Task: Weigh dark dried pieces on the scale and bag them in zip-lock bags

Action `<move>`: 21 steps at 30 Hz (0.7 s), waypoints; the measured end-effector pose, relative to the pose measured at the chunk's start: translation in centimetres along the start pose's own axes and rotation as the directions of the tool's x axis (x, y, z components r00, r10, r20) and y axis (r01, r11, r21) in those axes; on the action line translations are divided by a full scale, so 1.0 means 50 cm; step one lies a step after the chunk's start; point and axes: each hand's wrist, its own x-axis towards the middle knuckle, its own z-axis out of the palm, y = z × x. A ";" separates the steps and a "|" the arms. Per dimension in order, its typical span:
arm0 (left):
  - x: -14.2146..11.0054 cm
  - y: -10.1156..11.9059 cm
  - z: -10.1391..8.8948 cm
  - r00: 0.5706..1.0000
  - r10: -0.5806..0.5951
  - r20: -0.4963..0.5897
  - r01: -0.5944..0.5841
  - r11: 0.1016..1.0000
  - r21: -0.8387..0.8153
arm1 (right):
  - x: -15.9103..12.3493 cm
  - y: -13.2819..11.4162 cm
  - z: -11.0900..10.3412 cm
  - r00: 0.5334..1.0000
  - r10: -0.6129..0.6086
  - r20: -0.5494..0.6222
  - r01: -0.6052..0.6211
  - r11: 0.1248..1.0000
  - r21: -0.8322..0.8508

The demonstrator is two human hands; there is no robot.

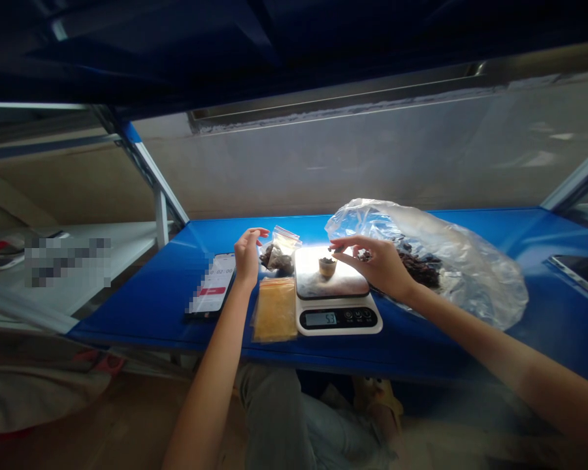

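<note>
My right hand (378,266) hangs over the far edge of the digital kitchen scale (338,318), with a small dark piece pinched between thumb and fingertips. On the scale's platform stands a small tan cup (327,267) holding dark lumps. Its display reads about 5.7. Behind my right hand lies a large clear plastic bag (463,267) with a heap of dark dried pieces inside. My left hand (247,258) is raised with its fingers apart, holding nothing. Nearest to it is a small zip bag (279,253) of dark pieces, and a flat yellowish zip bag (275,310) lies below that.
A smartphone (212,285) with a partly blurred timer screen lies left of my left hand on the blue table (127,313). A dark tablet or phone (581,271) rests at the table's right end. Metal shelf uprights stand at the left and right, and a white shelf lies at the left.
</note>
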 end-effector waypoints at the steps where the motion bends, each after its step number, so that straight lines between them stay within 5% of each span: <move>1: -0.001 0.001 0.000 1.000 0.001 -0.001 -0.001 1.000 0.003 | 0.000 0.001 0.000 1.000 -0.010 0.015 0.010 1.000 -0.005; 12: 0.000 0.002 -0.003 1.000 0.000 -0.004 0.000 0.998 0.057 | -0.006 -0.002 0.005 0.992 -0.049 0.113 0.049 0.999 -0.003; 21: 0.003 -0.004 -0.003 1.000 0.000 -0.011 0.001 0.998 0.069 | -0.003 -0.011 0.004 0.998 -0.054 -0.012 0.054 0.998 0.019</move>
